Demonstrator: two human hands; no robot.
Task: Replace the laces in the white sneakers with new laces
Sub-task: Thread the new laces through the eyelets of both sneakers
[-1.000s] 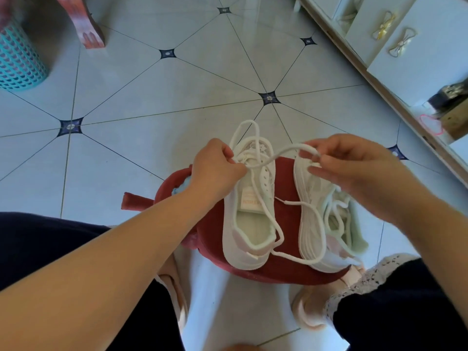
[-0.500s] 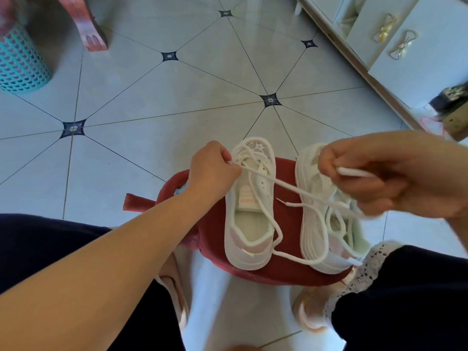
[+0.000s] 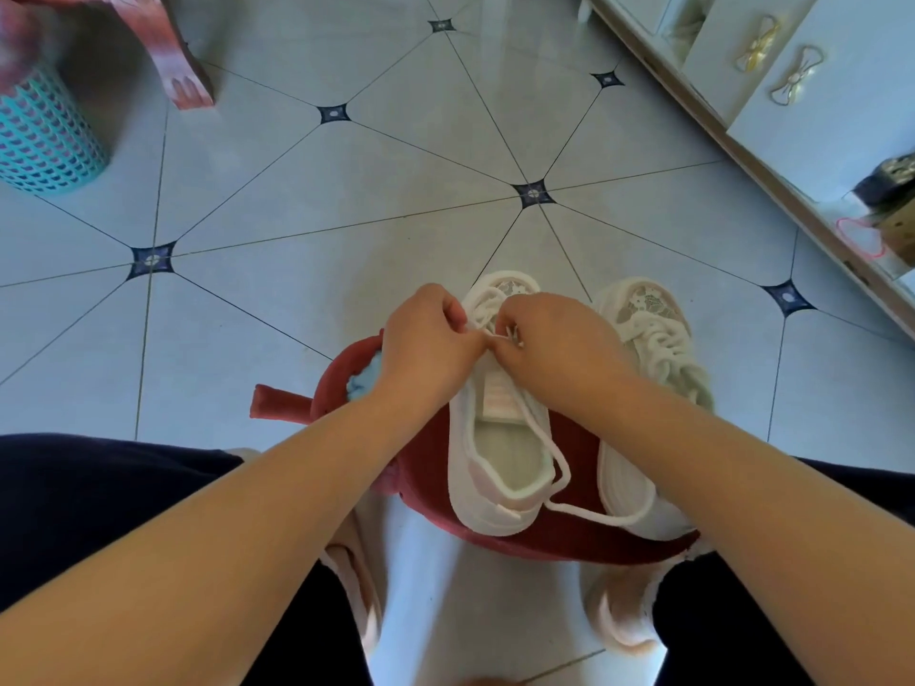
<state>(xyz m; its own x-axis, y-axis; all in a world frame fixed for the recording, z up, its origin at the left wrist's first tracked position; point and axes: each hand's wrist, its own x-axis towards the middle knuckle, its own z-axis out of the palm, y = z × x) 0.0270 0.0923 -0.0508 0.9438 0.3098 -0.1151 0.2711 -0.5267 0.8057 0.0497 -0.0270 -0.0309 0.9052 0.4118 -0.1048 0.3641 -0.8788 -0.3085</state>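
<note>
Two white sneakers sit on a red cushion [image 3: 569,537] between my knees. Over the eyelets of the left sneaker [image 3: 495,467], my left hand [image 3: 428,349] and my right hand [image 3: 554,344] meet, both pinching its white lace [image 3: 554,453]. The lace's free end trails over the heel opening and across the cushion toward the right sneaker [image 3: 648,349], which is laced and partly hidden by my right forearm. The pinch point itself is covered by my fingers.
A teal perforated basket [image 3: 44,136] and a pink stool leg [image 3: 173,56] stand at the far left. White drawers with bow handles [image 3: 792,81] run along the right. My dark-trousered knees flank the cushion on the tiled floor [image 3: 346,200].
My right hand, which had pulled the lace out to the right, has come back to the left sneaker beside my left hand. The lace slack has dropped onto the shoe and cushion.
</note>
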